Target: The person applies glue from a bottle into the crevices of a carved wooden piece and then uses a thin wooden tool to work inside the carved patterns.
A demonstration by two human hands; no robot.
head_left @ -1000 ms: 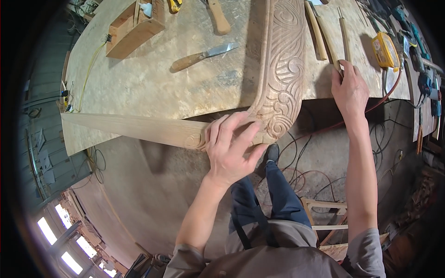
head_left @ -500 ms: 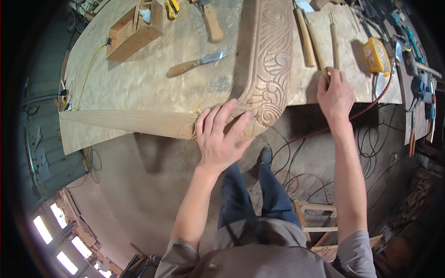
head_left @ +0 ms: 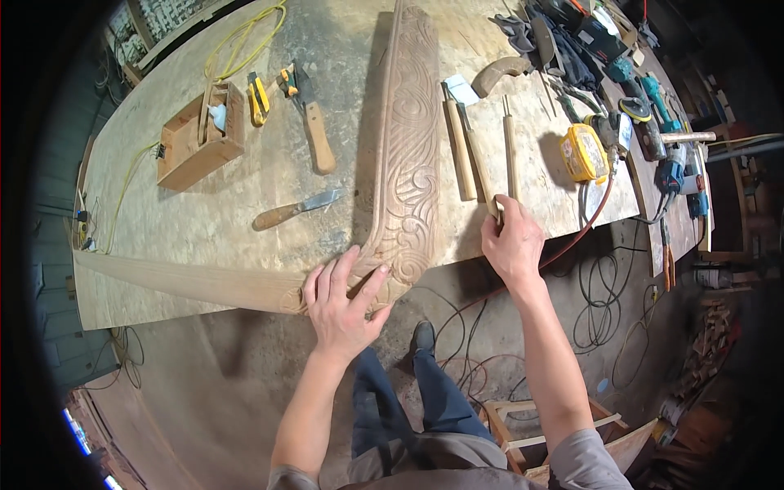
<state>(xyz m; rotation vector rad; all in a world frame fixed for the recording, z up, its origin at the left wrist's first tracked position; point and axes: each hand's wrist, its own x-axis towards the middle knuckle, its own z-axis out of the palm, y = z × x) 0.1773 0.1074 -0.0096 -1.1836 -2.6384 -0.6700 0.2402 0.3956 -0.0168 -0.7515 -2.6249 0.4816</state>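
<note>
A carved wooden frame piece [head_left: 408, 155] with scroll relief forms a corner at the table's near edge; one arm runs away from me, the other, plainer arm [head_left: 188, 282] goes left. My left hand [head_left: 339, 302] rests on that corner with its fingers spread, gripping nothing. To the right, my right hand [head_left: 514, 241] is closed on the near end of a wooden-handled carving chisel [head_left: 480, 167] that lies on the table. On either side of this chisel lie another wooden-handled chisel [head_left: 461, 151] and a thin two-pronged tool [head_left: 512, 155].
Left of the carving lie a putty knife [head_left: 298, 208], a wide scraper [head_left: 318, 139], a yellow cutter [head_left: 258, 100] and a wooden box [head_left: 200, 143]. A yellow container [head_left: 584, 153] and power tools [head_left: 671, 171] stand at right. Cables [head_left: 600, 306] and a red hose [head_left: 572, 245] hang or lie below.
The view has tipped up and turned right, so the table sits lower and further left in it. My left hand stays on the corner, and my right hand stays at the chisel handle.
</note>
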